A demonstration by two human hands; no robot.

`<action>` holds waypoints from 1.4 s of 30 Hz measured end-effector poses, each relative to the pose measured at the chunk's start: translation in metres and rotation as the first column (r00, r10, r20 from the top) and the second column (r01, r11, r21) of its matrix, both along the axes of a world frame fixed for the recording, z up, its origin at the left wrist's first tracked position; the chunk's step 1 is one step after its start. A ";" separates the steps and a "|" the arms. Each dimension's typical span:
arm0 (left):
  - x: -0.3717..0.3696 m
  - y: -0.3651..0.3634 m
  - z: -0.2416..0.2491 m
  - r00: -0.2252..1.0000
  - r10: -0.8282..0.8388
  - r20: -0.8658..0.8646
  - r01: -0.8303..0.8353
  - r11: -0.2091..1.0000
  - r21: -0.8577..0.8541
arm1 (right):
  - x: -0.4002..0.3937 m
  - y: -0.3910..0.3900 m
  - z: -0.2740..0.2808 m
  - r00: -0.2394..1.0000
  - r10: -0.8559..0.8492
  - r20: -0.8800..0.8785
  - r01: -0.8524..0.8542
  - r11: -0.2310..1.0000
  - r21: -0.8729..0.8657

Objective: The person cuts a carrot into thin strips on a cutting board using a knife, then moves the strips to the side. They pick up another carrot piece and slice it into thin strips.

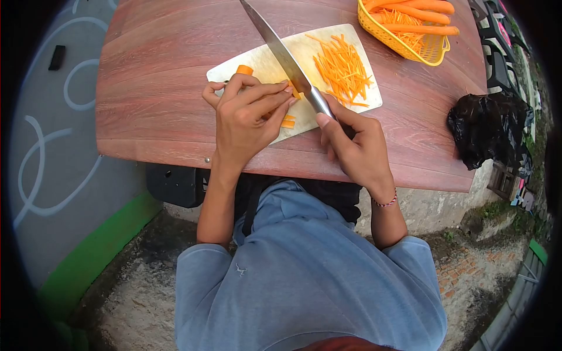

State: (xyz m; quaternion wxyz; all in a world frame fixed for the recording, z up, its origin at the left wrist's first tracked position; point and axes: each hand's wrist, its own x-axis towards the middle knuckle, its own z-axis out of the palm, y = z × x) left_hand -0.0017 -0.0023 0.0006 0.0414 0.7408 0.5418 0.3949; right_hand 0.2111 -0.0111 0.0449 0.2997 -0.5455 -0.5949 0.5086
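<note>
My right hand [354,140] is closed round the handle of a large knife [287,60], its blade slanting up and left over the white cutting board [366,67]. My left hand [249,111] has bent fingers pressed on a carrot piece [294,90] beside the blade; the fingers partly hide it. An orange carrot chunk [244,69] lies just beyond the left knuckles. Small carrot pieces [288,124] rest by the left thumb. On the board's right side is a pile of thin carrot strips [345,70].
A yellow basket [430,54] at the table's far right holds whole carrots [424,14] and more strips. A black plastic bag [489,128] sits at the right edge of the wooden table [158,76]. Dark chairs [499,67] stand beyond.
</note>
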 end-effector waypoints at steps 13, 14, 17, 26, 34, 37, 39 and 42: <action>-0.001 0.001 -0.004 1.000 -0.011 0.000 0.011 1.000 0.025 | 0.011 -0.024 0.006 0.997 0.037 0.063 -0.036 0.999 -0.011; -0.001 0.001 -0.004 1.000 -0.008 0.000 0.008 1.000 0.027 | 0.010 -0.024 0.008 0.998 0.017 0.058 -0.018 1.000 0.010; -0.001 0.001 -0.003 1.000 -0.006 0.002 0.006 1.000 0.027 | 0.009 -0.025 0.017 0.996 0.008 0.090 -0.007 1.000 -0.002; -0.001 0.002 -0.003 1.000 -0.013 0.024 0.013 1.000 0.007 | -0.001 -0.033 0.016 0.981 0.019 0.193 -0.056 0.981 0.185; -0.002 0.003 -0.004 1.000 -0.012 0.024 0.012 1.000 -0.011 | -0.013 -0.017 0.007 0.976 0.020 0.215 -0.062 0.980 0.190; -0.002 0.003 -0.003 1.000 -0.007 0.027 0.007 1.000 -0.011 | -0.018 0.001 -0.006 0.989 -0.005 0.148 -0.044 0.944 0.328; -0.001 0.000 -0.002 1.000 -0.005 0.028 0.005 1.000 -0.015 | -0.017 0.010 0.002 0.994 0.016 0.110 -0.025 0.996 0.082; -0.001 0.000 -0.002 0.999 0.014 0.039 -0.014 1.000 -0.021 | -0.010 0.005 -0.005 0.999 0.000 0.048 -0.002 0.999 0.045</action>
